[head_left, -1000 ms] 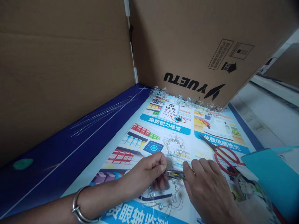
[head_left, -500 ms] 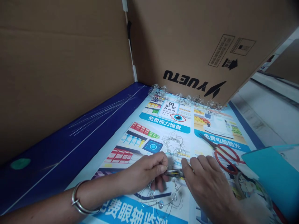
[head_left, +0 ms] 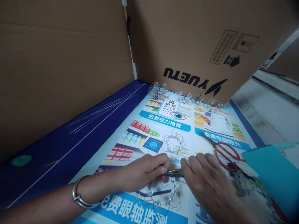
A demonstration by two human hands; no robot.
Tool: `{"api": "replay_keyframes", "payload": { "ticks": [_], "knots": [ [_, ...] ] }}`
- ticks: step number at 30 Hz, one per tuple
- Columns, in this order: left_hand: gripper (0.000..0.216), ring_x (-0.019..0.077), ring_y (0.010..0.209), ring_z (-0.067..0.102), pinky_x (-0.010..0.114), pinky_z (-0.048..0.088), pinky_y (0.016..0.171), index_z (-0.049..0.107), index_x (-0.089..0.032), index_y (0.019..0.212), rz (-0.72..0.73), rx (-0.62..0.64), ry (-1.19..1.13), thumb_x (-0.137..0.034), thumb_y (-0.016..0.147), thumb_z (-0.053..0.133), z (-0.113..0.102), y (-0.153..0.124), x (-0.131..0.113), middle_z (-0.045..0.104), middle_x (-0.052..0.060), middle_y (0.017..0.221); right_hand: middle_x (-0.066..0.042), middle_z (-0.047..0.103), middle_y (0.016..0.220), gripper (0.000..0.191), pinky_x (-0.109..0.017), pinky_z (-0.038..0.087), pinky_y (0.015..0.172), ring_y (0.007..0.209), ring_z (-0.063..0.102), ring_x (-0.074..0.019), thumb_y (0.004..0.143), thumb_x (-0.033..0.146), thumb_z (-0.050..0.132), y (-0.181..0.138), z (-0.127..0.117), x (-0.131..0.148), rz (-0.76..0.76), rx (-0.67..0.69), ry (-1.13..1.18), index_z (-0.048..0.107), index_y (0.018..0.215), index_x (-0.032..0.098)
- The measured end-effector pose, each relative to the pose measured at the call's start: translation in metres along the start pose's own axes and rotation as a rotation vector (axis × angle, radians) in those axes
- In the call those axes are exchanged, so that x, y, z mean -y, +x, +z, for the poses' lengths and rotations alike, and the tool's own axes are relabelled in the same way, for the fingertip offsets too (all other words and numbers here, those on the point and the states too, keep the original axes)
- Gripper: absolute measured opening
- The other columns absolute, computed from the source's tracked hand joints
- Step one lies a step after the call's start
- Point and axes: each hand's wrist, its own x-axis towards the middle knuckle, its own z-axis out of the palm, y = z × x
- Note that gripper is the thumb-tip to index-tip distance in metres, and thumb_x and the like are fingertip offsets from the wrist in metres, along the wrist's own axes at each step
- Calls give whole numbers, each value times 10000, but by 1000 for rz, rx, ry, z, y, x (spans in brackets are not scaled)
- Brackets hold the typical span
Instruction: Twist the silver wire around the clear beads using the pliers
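My right hand (head_left: 205,177) is wrapped around a pair of pliers (head_left: 174,173), their metal jaws pointing left. At the jaw tips my left hand (head_left: 151,169) pinches the top of a beaded wire ring (head_left: 171,197), a loop of thin wire with clear round beads and petal-like curves. The ring hangs below my fingers, over the printed sheet. Exactly what the jaws grip is hidden by my left fingertips. Just beyond my hands a second beaded wire ring (head_left: 174,143) lies flat on the sheet.
Red-handled scissors (head_left: 226,155) lie right of my hands, near a roll of tape (head_left: 240,183) and a turquoise folder (head_left: 273,174). More beaded wire pieces (head_left: 187,97) line the cardboard wall (head_left: 191,40). Thin straight wires (head_left: 98,110) rest on the blue surface at left.
The held ring has shifted slightly left and down. My left lower fingers have curled in closer under the pliers. Both hands keep their hold.
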Motion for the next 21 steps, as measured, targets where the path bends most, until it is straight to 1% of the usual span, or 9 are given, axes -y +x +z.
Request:
{"api": "replay_keyframes", "payload": {
  "ticks": [6,10,12,16,21],
  "knots": [
    [166,67,511,448,171,357,490,383,-197,810,-5,33,96,-255,938,294,-1,-2,-4,615,-11,791,-39,481,720,129,-382,304,675,699,418,-213,759,134,504,1,1,0,-13,8,29,575,851,189],
    [150,74,550,447,168,334,498,406,-199,812,23,37,186,-226,932,319,-3,-3,-8,618,-18,782,-55,512,734,160,-379,308,677,724,436,-226,722,110,518,0,-4,1,-40,-50,54,593,849,172],
    [149,77,562,446,170,329,503,413,-199,817,37,33,191,-228,934,325,-4,-2,-8,621,-17,774,-65,526,737,181,-376,309,676,736,444,-231,707,98,523,0,-8,2,-32,-97,63,603,858,157],
    [154,76,529,442,176,340,489,379,-198,826,31,40,60,-259,946,304,-4,-1,-4,625,-2,760,-69,539,736,206,-373,307,671,732,447,-231,705,105,530,0,-13,3,7,-126,67,611,890,146],
    [170,73,514,445,184,359,478,354,-195,828,16,38,-110,-302,947,298,-2,0,0,609,18,784,-54,534,737,210,-368,298,671,720,442,-216,703,123,559,-1,-9,3,57,-73,91,606,904,162]
  ]
}}
